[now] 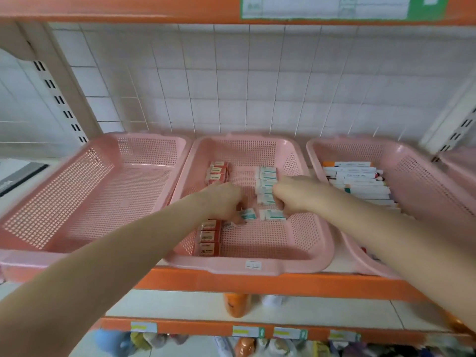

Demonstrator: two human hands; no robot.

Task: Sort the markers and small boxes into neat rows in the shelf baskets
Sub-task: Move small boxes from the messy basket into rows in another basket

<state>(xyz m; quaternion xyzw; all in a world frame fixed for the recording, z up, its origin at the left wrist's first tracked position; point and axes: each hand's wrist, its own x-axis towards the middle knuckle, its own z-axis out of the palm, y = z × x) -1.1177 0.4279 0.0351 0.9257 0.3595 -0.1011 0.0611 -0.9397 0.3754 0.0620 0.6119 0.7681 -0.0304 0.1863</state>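
Both forearms reach into the middle basket [257,264] of 3 pink baskets. The left hand [226,202] is curled downward and pinches a small white and teal box [246,214], tilted just above the basket floor. The right hand [296,194] is balled with its knuckles forward, its fingertips meeting another teal box [273,215]; whether it grips that box cannot be told.

Behind stands a white tiled wall [231,86]. The orange-edged shelf [257,282] carries the baskets side by side. The left basket [90,189] is beside the middle one, and the right basket [425,181] holds markers [360,181] laid crosswise in a stack. In the middle basket, red boxes [210,235] run along the left wall, and teal boxes [266,184] line up in a column beside the right hand. An orange bottle [237,304] stands on the shelf below.
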